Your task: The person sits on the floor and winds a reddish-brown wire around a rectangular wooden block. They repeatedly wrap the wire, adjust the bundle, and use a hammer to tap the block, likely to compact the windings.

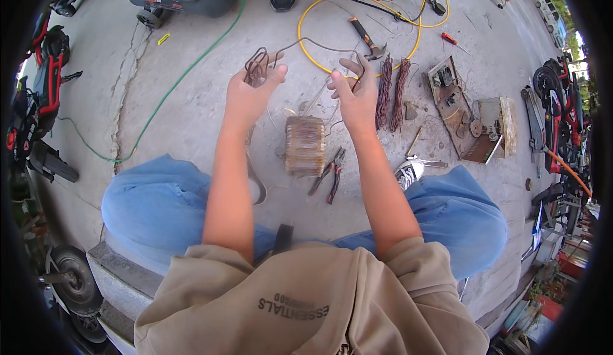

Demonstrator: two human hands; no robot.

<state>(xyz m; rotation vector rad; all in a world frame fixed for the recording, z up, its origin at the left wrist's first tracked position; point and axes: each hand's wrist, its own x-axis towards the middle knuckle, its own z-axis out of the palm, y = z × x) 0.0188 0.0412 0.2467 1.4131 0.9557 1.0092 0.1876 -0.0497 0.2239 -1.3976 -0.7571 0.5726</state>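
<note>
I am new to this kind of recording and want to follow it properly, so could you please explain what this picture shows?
There is no machine: a person works with two bare hands, seen from above by a wide fisheye camera on their head, so straight edges bend. The left hand holds loops of brown wire, which runs across to the right hand, whose exact grip is hard to make out. Below the hands, on the concrete floor, lie a ribbed, coil-like block and pliers. Farther off are a claw hammer, a screwdriver and two bundles of dark red wire.
</note>
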